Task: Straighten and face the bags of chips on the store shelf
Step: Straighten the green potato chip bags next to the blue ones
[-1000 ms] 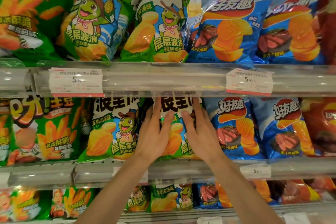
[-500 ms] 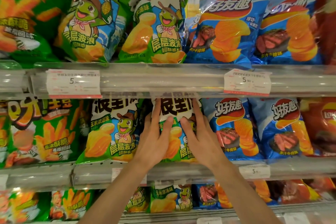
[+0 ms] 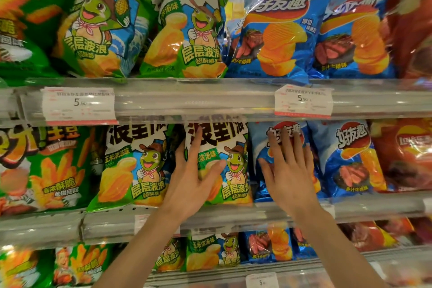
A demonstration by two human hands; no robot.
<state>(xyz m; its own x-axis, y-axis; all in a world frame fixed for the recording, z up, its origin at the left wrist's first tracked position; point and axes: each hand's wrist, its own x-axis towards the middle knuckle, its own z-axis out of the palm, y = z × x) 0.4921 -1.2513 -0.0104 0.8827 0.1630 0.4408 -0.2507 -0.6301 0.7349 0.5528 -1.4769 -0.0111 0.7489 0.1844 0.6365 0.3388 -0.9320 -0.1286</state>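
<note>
Middle shelf [image 3: 233, 214], head view. The right hand [image 3: 289, 170], fingers spread and flat, lies on the left half of the blue bag [image 3: 264, 184]; whether the palm presses or only hovers cannot be told. This bag stands at 3 o'clock from the green bag [image 3: 233, 166], touching it, long axis upright, top tucked under the shelf rail at 12 o'clock. The left hand [image 3: 194, 177], also spread, rests on the green bag's left side, thumb pointing toward 2 o'clock. The right hand is the nearer to the blue bag, so the next squaring likely falls to it. The blue bag is glossy, slightly crumpled near its lower left corner, logo facing outward; it should yield easily to a light push.
</note>
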